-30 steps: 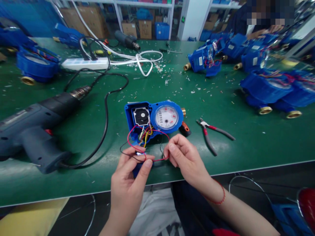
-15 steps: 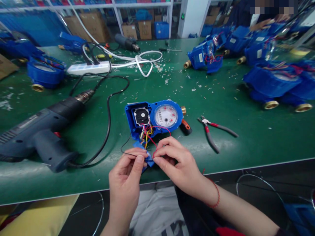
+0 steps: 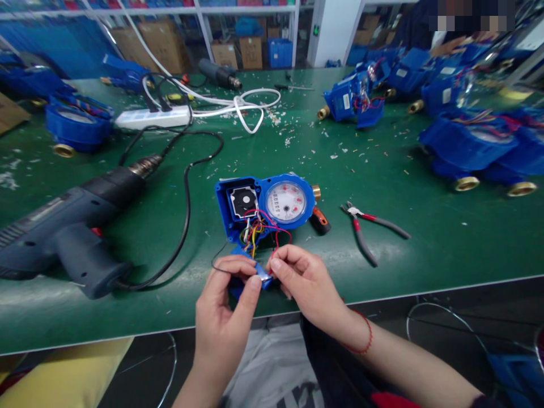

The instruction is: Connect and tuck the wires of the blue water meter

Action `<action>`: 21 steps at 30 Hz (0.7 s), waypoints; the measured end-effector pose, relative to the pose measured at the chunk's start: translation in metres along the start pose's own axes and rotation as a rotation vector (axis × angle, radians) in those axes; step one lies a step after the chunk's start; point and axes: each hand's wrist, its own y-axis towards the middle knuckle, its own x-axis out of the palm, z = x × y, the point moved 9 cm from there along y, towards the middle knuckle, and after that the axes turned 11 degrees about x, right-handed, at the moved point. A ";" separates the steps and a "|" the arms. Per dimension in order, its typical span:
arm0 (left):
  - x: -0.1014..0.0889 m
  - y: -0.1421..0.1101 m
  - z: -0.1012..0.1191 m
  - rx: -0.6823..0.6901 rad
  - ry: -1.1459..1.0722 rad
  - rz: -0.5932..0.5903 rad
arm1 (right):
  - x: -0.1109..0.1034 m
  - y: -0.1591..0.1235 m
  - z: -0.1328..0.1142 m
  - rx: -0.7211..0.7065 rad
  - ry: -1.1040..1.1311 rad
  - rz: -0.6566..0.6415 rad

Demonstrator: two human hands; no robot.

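Observation:
A blue water meter lies on the green bench with its side box open and coloured wires spilling toward me. My left hand pinches a small blue wrapped piece between thumb and fingers; a thin black wire loops past its fingertips. Close beside it, my right hand has thumb and forefinger closed on a red wire that runs back to the meter. The exact wire ends at the fingertips are too small to make out.
Diagonal cutters lie to the right, and an orange-and-black handle pokes out by the meter. At left rests a heat gun with its black cord. A white power strip and several more blue meters sit farther back.
My left hand has shifted slightly right, its thumb now on the blue piece. My right hand has turned, its fingertips a little higher, and the red wire has moved right with it.

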 end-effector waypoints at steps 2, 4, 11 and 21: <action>0.002 -0.001 0.003 0.006 0.043 -0.017 | 0.000 0.000 0.000 0.017 0.016 -0.006; 0.004 -0.001 0.004 0.008 0.092 -0.034 | 0.000 0.000 0.001 0.036 0.034 -0.005; 0.011 0.003 0.016 0.131 0.252 -0.068 | -0.003 0.003 0.006 0.108 0.106 0.002; 0.016 0.007 0.023 0.240 0.310 -0.097 | -0.022 0.002 -0.001 0.052 0.125 0.101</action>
